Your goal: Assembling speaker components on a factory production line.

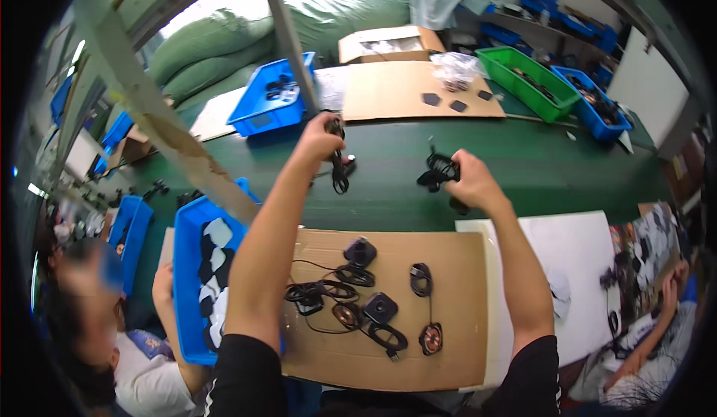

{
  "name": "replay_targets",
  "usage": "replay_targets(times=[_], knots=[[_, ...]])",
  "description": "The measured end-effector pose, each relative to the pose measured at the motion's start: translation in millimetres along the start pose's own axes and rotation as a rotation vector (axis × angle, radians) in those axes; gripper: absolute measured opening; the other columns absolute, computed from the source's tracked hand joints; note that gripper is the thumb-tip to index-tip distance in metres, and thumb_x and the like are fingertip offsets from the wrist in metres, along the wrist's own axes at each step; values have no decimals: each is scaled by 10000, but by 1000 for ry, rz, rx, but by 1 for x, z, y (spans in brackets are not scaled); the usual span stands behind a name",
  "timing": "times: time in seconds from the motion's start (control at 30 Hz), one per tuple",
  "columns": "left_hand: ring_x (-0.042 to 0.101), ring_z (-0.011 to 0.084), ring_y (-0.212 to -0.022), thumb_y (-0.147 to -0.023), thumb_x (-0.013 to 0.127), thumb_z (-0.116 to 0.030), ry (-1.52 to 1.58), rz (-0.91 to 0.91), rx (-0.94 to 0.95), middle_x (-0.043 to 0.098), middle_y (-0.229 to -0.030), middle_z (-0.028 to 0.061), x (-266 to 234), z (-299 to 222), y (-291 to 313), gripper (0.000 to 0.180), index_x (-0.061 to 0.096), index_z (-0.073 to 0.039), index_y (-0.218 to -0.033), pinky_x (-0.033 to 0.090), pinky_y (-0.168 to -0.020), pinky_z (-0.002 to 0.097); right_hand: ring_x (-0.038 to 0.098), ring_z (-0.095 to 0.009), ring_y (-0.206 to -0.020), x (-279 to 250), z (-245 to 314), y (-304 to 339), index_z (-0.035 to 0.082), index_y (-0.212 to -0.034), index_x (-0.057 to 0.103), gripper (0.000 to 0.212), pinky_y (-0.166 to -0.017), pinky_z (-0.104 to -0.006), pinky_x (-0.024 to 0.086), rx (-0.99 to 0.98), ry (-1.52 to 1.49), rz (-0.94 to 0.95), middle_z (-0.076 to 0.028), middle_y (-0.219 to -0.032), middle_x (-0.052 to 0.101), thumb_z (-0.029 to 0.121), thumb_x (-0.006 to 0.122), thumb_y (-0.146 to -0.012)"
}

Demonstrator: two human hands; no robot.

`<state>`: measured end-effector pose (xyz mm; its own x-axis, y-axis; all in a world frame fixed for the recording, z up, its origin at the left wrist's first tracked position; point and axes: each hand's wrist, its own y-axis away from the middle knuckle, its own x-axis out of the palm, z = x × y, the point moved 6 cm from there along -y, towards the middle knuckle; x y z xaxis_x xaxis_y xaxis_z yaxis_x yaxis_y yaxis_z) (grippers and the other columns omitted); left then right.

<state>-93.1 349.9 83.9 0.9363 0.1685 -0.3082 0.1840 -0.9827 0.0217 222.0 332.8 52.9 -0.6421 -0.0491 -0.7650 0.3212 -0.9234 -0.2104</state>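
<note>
Now left hand [321, 137] and right hand [474, 182] each grip cables [438, 172].
Between, room over table [388, 193]; nearer, cardboard [463, 297] edge; beyond right hand, three squares [431, 99].

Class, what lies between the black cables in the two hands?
The head view shows only bare green work surface between the left cable and the right cable.

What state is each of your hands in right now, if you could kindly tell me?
Left hand: closed, holding a dangling black cable.
Right hand: closed, holding a looped black cable.
</note>
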Motion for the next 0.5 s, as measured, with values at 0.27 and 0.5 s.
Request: replay_targets(times=[0.27,0.5], knots=[[570,227,-759,-744,582,103,437,548,-10,516,-925,119,208,-64,85,505,464,-43,-1213,584,-569,341,527,-238,-729,-184,-38,143,64,-948,489,309,-699,-355,451,219,-122,-179,-112,-850,571,43,598,-659],[591,349,-863,-751,612,4,-142,438,408,547,-1087,202,416,-35,137,487,468,-19,-1216,530,-769,415,591,-264,-754,-191,-128,221,74,-981,473,341,-676,-390,475,249,619,-175,-124,-933,572,13,631,-685]])
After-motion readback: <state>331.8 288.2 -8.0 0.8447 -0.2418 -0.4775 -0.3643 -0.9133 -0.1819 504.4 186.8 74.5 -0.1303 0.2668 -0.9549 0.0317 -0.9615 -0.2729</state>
